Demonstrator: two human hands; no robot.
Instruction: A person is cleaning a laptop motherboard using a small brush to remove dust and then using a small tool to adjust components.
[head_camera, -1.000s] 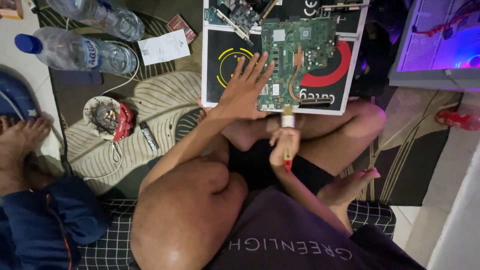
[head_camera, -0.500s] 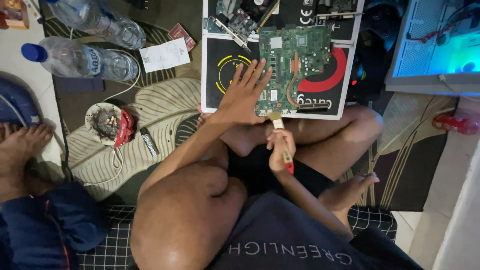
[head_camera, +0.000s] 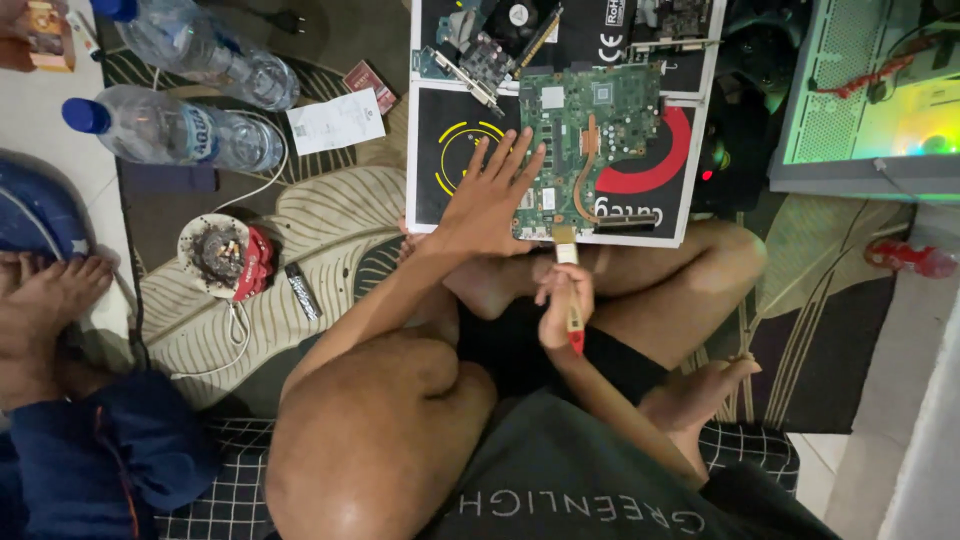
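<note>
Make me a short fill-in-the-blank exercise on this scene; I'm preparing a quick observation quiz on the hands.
1. The left hand lies flat, fingers spread, on the green ____.
2. The right hand holds a small ____ with a red handle tip.
3. The circuit board lies on a black ____ across the person's legs.
4. Two clear plastic ____ with blue caps lie on the floor.

Missing words: circuit board; brush; box; bottles

two plastic bottles (head_camera: 190, 130) — one green circuit board (head_camera: 600, 130), one brush (head_camera: 570, 290), one ashtray (head_camera: 218, 255).
</note>
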